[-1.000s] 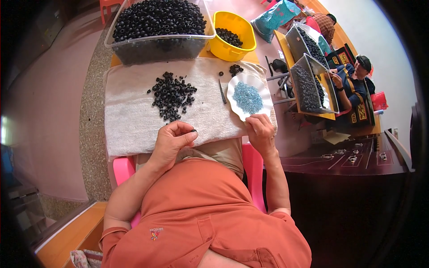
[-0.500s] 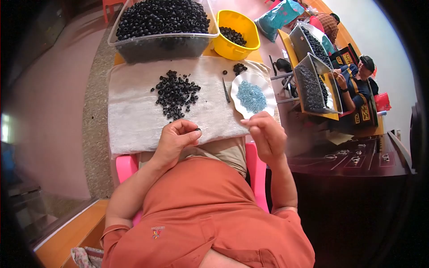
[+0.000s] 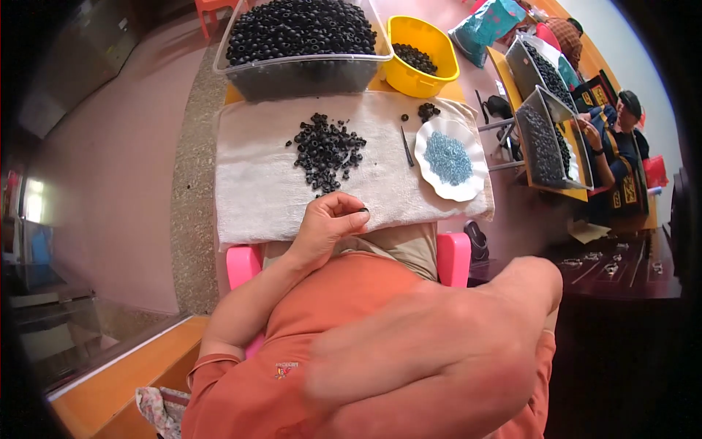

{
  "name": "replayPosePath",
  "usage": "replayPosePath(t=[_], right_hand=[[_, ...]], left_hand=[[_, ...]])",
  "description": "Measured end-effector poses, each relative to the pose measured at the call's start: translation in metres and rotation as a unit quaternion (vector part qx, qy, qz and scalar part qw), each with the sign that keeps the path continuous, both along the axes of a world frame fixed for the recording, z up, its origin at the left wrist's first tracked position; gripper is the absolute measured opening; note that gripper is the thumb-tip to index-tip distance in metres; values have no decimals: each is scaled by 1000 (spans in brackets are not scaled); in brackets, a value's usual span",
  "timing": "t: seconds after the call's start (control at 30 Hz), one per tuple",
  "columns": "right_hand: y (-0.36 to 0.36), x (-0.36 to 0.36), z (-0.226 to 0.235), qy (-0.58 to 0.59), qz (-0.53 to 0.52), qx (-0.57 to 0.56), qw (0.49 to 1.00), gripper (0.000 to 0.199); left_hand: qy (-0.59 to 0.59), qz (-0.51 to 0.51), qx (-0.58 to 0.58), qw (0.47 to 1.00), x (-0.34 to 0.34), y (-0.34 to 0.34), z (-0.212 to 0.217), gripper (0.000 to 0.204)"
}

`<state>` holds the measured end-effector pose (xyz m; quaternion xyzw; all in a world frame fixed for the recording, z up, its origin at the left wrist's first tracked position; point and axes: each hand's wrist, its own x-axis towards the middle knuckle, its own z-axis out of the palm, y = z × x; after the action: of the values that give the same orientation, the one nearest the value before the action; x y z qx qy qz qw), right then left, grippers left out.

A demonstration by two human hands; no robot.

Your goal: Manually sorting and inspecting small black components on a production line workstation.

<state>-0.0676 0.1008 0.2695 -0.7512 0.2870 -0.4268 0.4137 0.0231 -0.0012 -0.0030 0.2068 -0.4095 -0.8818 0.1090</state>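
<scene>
My left hand (image 3: 322,228) is closed in a pinch at the front edge of the white cloth (image 3: 252,175), holding a small black ring-shaped piece (image 3: 365,211) between thumb and forefinger. Just beyond it lies a loose pile of small black ring-shaped pieces (image 3: 327,152). My right hand (image 3: 439,344) is raised very near the camera over my lap, large and blurred. Its fingers are smeared, so whether it holds anything cannot be made out. A white wavy-rimmed plate (image 3: 477,170) with pale blue beads (image 3: 447,157) sits at the cloth's right side, beside thin dark tweezers (image 3: 407,146).
A clear plastic bin (image 3: 307,82) full of black pieces and a yellow tub (image 3: 420,82) stand at the back. A few black pieces (image 3: 428,111) lie above the plate. On the right, a person (image 3: 603,135) sits at another table with bins (image 3: 545,139). Pink chair arms (image 3: 454,260) flank my lap.
My right hand has left the plate's near edge and come up toward the camera. The left keeps its pinch on the black piece. The whole view has shifted, with the scene now further right.
</scene>
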Motion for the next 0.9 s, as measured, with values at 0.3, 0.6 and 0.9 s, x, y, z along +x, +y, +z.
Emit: replayPosePath(t=[0.3,0.6,0.9], right_hand=[[28,6,-51,61,-164,-100,979,63],[30,-63,-202,24,-418,180,890,12],[29,-74,-236,-56,-390,222,892,7]], left_hand=[[28,39,24,999,5,-5,-4,16],[66,13,29,997,-3,-4,-1,16],[87,-2,31,996,-2,-1,-1,15]])
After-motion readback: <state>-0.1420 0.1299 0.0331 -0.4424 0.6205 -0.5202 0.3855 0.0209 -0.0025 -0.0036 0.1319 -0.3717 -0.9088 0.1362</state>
